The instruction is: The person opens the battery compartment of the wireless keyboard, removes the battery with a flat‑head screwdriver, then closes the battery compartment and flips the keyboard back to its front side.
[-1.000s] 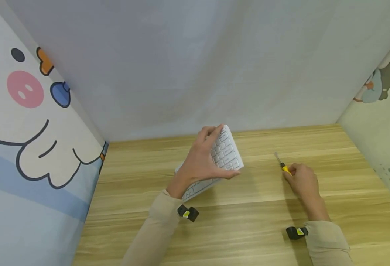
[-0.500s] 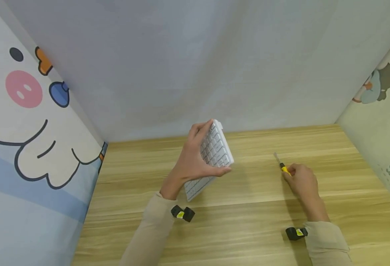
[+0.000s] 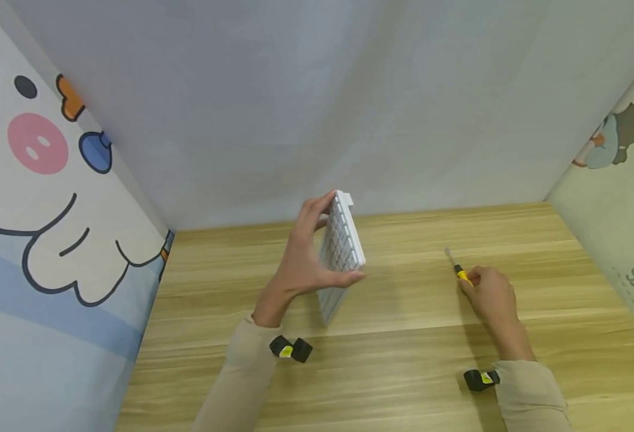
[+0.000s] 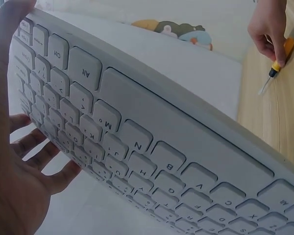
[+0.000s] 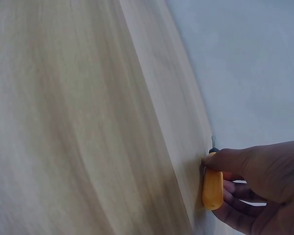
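A white computer keyboard [image 3: 343,240] is held up above the table by my left hand [image 3: 302,258], thumb at its near edge and fingers at its far end. It stands steeply tilted, nearly edge-on in the head view. Its keys [image 4: 132,134] face the palm in the left wrist view. To the right, my right hand [image 3: 492,295] pinches a small screwdriver [image 3: 461,273] low over the table. The yellow handle [image 5: 213,188] lies between thumb and fingers in the right wrist view, its metal shaft pointing away from me.
A wood-grain table [image 3: 403,366] spreads beneath both hands. Behind it hangs a plain grey-white backdrop [image 3: 349,102]. Cartoon-printed panels stand at the left [image 3: 106,252] and right [image 3: 609,222]. Black wrist cameras sit on the left cuff [image 3: 291,349] and right cuff [image 3: 479,379].
My left hand has moved left and slightly away from me, turning the keyboard from a slanted face-up view to nearly edge-on. The right hand and screwdriver have barely moved.
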The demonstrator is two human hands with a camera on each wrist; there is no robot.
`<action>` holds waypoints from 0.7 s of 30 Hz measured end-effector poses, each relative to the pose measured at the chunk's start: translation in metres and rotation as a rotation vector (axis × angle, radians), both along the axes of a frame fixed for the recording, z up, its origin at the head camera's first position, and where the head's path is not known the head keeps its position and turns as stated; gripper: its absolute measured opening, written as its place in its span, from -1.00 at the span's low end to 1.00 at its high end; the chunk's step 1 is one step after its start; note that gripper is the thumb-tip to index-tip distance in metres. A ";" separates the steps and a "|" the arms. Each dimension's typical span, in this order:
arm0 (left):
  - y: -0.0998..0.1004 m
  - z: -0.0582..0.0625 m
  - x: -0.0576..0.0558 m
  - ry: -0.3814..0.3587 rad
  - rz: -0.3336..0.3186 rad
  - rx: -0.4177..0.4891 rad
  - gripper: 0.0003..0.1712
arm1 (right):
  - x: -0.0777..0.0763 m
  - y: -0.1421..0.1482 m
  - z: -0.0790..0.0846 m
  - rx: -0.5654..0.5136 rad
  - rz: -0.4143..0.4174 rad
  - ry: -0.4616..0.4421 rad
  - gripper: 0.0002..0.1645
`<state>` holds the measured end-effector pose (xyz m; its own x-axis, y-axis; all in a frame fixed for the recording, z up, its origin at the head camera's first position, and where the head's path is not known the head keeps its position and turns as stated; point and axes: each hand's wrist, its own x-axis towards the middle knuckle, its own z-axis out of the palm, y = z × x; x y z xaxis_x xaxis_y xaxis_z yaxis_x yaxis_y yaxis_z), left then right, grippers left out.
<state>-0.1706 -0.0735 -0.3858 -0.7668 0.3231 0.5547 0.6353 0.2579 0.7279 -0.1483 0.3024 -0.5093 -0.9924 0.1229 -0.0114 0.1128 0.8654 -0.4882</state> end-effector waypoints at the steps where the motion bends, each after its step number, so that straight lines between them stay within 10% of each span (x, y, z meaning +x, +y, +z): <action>1: -0.001 0.000 0.000 -0.008 -0.007 0.014 0.46 | 0.000 0.000 0.000 0.000 0.000 0.001 -0.62; 21: -0.009 -0.007 0.006 -0.087 -0.140 0.176 0.48 | 0.001 0.005 -0.001 -0.028 0.023 0.043 -0.62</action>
<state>-0.1648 -0.0828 -0.3925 -0.7685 0.3334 0.5461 0.5892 0.0361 0.8072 -0.1473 0.3072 -0.5105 -0.9945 0.1006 0.0285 0.0716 0.8535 -0.5162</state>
